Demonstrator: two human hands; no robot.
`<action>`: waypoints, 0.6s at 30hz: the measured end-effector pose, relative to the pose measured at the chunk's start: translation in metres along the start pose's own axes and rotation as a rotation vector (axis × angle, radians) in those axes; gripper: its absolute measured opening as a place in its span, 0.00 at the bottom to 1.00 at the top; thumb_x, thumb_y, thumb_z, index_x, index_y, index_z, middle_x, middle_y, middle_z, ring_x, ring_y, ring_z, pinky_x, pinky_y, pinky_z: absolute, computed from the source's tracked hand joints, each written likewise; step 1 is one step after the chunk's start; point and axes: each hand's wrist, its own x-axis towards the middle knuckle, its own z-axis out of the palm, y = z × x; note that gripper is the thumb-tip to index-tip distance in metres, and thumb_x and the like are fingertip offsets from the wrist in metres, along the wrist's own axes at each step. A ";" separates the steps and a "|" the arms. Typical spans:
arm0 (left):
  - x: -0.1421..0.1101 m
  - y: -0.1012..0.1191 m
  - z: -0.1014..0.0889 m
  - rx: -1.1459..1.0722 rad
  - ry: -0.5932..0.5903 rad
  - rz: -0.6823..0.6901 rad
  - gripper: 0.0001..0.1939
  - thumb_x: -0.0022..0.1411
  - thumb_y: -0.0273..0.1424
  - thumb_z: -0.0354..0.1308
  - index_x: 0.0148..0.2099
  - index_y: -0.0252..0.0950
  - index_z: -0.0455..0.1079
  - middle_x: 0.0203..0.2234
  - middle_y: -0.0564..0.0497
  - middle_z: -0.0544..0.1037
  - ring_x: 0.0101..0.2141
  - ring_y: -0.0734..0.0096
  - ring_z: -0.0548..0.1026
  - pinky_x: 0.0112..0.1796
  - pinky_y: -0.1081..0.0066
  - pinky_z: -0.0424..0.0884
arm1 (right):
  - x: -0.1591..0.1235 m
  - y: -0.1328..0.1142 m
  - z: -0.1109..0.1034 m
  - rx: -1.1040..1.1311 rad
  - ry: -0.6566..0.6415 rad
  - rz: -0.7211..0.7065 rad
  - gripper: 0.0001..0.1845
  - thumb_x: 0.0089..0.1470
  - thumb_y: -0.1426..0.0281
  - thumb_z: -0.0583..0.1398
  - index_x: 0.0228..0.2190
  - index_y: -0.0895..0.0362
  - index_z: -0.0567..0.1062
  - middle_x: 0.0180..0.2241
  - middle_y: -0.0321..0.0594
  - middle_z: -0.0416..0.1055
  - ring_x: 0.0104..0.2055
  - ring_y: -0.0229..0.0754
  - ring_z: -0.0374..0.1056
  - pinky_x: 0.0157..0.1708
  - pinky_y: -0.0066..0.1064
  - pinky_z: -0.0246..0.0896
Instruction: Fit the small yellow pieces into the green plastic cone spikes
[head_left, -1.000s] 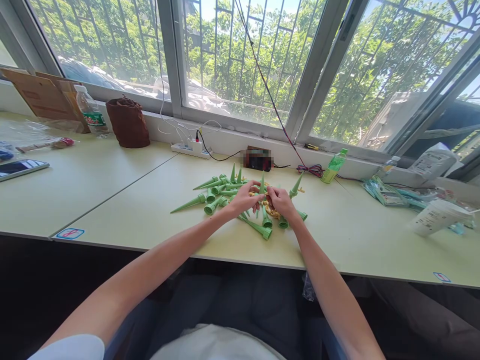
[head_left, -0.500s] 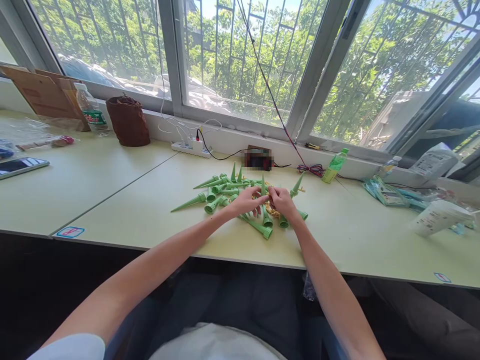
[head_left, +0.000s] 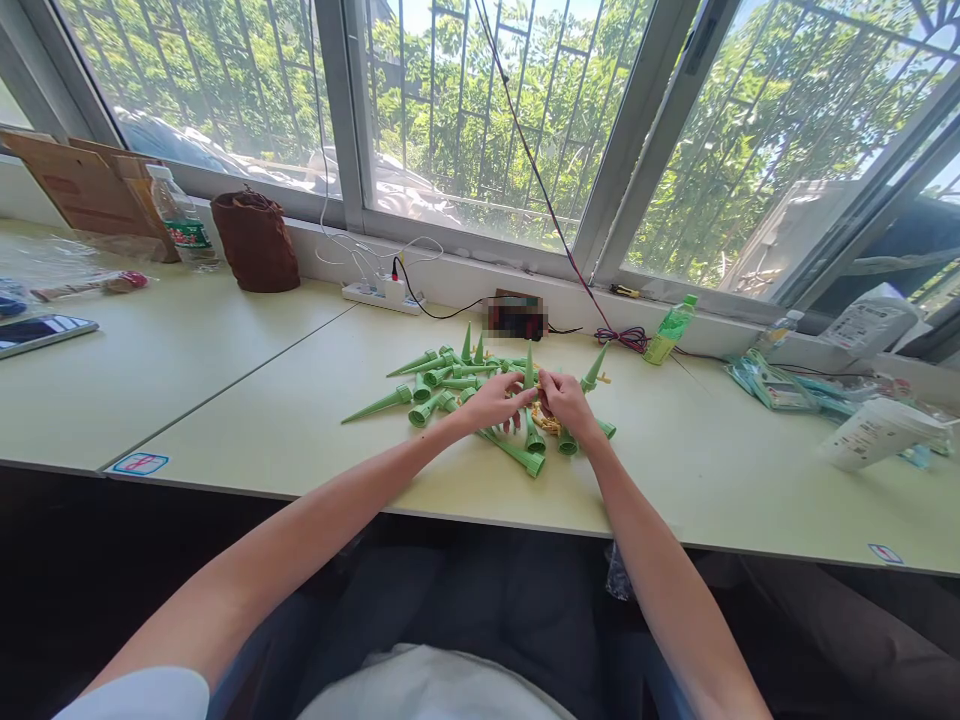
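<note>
Green spike (head_left: 529,366) upright, right between both hands!
Tip up over the surface (head_left: 720,470), its base pinched by the left hand (head_left: 495,402); the right hand (head_left: 565,404) is just as near opposite, fingertips bunched, though what they grip, I can't tell.

I watch through one camera worn on the person's head, facing forward and down from the near side. Close below is the dark-clothed lap (head_left: 465,600); the bare left hand (head_left: 493,402) and bare right hand (head_left: 566,402) sit mid-view, the pale yellow flat tabletop (head_left: 720,470) stretches left and right, and grey metal-framed glass windows (head_left: 465,140) span the far side.
</note>
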 end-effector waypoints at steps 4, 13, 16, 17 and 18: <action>0.001 -0.006 0.000 0.136 0.067 0.067 0.16 0.60 0.44 0.57 0.38 0.36 0.65 0.29 0.51 0.74 0.17 0.77 0.71 0.14 0.77 0.63 | 0.000 0.000 0.000 -0.005 -0.002 0.011 0.28 0.59 0.48 0.50 0.17 0.53 0.58 0.12 0.34 0.59 0.14 0.36 0.57 0.18 0.29 0.53; 0.003 -0.010 -0.001 0.372 0.168 0.176 0.15 0.60 0.39 0.56 0.44 0.35 0.70 0.29 0.50 0.75 0.21 0.76 0.68 0.22 0.76 0.63 | -0.001 -0.002 -0.001 -0.040 0.014 0.017 0.27 0.58 0.49 0.50 0.16 0.54 0.59 0.13 0.34 0.59 0.15 0.36 0.57 0.20 0.29 0.53; 0.003 -0.011 -0.001 0.395 0.180 0.173 0.17 0.60 0.38 0.56 0.48 0.34 0.71 0.32 0.48 0.76 0.23 0.75 0.69 0.24 0.76 0.64 | -0.001 -0.003 -0.002 -0.044 0.000 0.018 0.27 0.58 0.51 0.51 0.16 0.54 0.59 0.12 0.34 0.59 0.16 0.35 0.57 0.19 0.28 0.53; 0.003 -0.011 -0.001 0.396 0.183 0.173 0.17 0.60 0.37 0.56 0.48 0.34 0.71 0.33 0.48 0.76 0.23 0.75 0.69 0.24 0.76 0.65 | -0.001 -0.004 -0.002 -0.041 -0.004 0.018 0.26 0.58 0.51 0.51 0.16 0.54 0.59 0.12 0.34 0.59 0.15 0.35 0.57 0.19 0.28 0.53; 0.003 -0.011 -0.001 0.396 0.186 0.173 0.17 0.60 0.37 0.56 0.48 0.34 0.71 0.34 0.48 0.76 0.23 0.75 0.69 0.24 0.76 0.65 | -0.001 -0.004 -0.002 -0.036 -0.006 0.019 0.26 0.59 0.52 0.50 0.16 0.54 0.59 0.12 0.33 0.58 0.15 0.35 0.57 0.19 0.28 0.53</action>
